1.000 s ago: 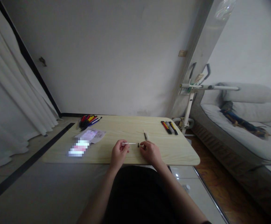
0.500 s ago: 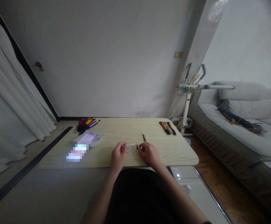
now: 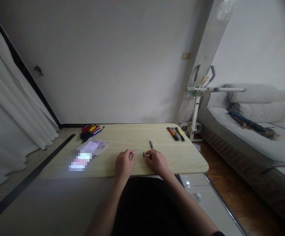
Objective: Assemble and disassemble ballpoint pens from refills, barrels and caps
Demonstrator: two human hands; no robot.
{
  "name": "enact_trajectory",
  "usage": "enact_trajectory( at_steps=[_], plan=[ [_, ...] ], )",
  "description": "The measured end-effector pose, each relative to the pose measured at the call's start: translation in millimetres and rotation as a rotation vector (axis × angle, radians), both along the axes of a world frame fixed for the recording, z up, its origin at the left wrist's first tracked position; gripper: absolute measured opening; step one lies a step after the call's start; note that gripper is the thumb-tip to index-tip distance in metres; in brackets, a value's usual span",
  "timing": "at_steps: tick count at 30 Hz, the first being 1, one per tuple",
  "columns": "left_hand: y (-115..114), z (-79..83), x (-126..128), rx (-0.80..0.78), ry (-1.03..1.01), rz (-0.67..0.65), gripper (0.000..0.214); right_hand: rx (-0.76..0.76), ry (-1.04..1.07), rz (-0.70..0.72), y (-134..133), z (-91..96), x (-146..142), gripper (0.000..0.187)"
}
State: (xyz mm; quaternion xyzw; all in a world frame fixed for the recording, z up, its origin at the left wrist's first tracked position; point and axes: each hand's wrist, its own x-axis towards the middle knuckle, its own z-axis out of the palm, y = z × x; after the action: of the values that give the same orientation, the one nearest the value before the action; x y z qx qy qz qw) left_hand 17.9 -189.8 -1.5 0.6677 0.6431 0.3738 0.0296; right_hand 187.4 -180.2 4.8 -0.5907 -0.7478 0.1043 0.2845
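Note:
My left hand is closed in a pinch around a small, thin, whitish pen part, whose tip points right. To its right, my right hand is closed too, its fingertips around a small pale piece that is too small to name. A tiny black piece shows just left of those fingertips; whether it is held or lies on the table I cannot tell. Beyond my right hand, a slim black-and-white pen piece lies on the pale wooden table.
Several colored pens lie piled at the table's far left. In front of them is a plastic packet beside a bright, pixelated patch. Several more pens lie side by side at the far right. A sofa stands to the right.
My left wrist has turned slightly, and the thin part in its fingers now sticks out less toward the right. The right hand stays nearly where it was.

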Motion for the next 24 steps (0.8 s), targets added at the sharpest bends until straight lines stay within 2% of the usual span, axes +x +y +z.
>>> enact_trajectory(
  at_steps=[6, 11, 17, 24],
  plan=[
    [4.5, 1.4, 1.3, 0.081, 0.077, -0.05, 0.007, 0.034, 0.018, 0.018, 1.7, -4.7, 0.3, 0.018],
    [7.0, -1.0, 3.0, 0.086, 0.13, -0.073, 0.005, 0.03, 0.024, 0.014, 1.4, -4.3, 0.5, 0.018],
    [8.5, -3.1, 3.7, 0.055, 0.197, -0.049, 0.007, 0.0, 0.023, 0.005, 1.0, -2.4, -0.1, 0.02],
    [7.7, -5.0, 1.4, 0.091, 0.229, -0.021, 0.014, 0.008, 0.021, 0.008, 0.8, -2.2, 0.1, 0.019]
  ],
)
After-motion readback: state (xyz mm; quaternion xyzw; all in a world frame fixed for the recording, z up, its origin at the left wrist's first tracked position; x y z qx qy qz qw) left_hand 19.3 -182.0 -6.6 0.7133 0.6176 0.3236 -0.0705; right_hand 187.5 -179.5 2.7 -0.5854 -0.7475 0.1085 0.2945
